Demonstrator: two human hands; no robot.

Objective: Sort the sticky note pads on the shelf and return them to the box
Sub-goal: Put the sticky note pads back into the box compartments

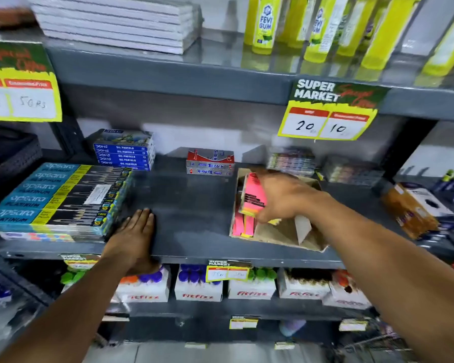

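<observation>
While closed: grip point(278, 197) round pads point(254, 195).

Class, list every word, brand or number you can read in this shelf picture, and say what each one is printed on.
"FEVI GUM": yellow bottles
"SUPER MARKET", "20", "10": price sign
"50 Rs": left price sign
"apsara PLATINUM": pencil boxes
"DOMS OIL PASTELS": blue boxes
"Softek": red and silver boxes
"fitfizz": white boxes
Blurred: print on the pink sticky note pad, lower shelf tags.

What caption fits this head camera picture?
Right hand lowers pink sticky notes into the cardboard box.
</observation>
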